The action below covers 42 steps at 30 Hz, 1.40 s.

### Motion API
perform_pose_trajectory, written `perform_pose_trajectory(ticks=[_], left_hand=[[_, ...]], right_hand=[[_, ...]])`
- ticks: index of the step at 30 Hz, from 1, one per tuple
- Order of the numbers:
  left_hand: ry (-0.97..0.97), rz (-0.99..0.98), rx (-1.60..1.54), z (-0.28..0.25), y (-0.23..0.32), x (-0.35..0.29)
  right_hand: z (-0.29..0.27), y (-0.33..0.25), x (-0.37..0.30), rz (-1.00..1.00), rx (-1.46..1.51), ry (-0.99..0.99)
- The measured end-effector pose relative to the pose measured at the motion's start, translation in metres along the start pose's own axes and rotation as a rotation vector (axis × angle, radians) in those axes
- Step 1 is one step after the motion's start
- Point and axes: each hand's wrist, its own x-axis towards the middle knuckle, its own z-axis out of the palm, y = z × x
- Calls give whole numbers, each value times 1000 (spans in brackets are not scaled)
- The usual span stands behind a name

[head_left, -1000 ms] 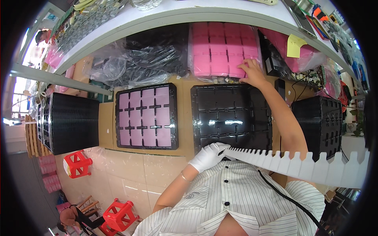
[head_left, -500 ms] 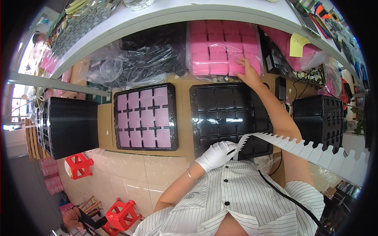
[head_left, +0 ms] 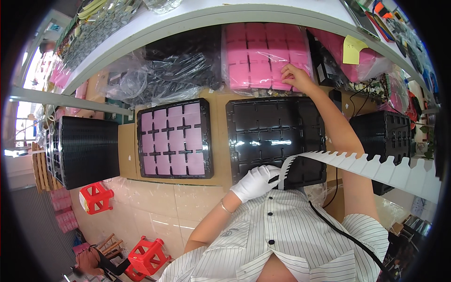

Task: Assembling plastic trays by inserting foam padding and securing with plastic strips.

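My left hand, in a white glove, is closed around the lower end of a white notched strip. The strip bends up from the glove and runs across my right forearm to the right rim. Below it, in front of my body, lies a black moulded tray with a glossy surface. My bare right hand reaches over the front part of the pink sheets, which lie in clear plastic behind the tray. Its fingers are bent into a pinch; whatever is between them is too small to make out.
Left of the tray sits another black tray with pink-lilac squares. Tray stacks stand at the far left and right. Crumpled plastic lies behind. A white shelf overhangs the bench; red stools stand on the floor.
My right hand's fingers have drawn from a spread reach into a pinch over the pink sheets. My left hand has shifted slightly left, and the notched strip has tilted a little.
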Motion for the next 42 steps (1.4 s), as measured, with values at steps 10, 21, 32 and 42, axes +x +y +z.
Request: perform_pose_trajectory(ticks=[10, 21, 32, 42], left_hand=[[-25, 6, -5, 6, -13, -3], [403, -304, -825, -25, -44, 3], [513, -115, -1911, -23, -52, 67], [580, -619, -1477, -20, -61, 18]], right_hand=[[-4, -3, 10, 377, 337, 70], [12, -74, -108, 164, 646, 184], [26, -91, -199, 13, 1040, 364], [59, -26, -249, 605, 1101, 688]])
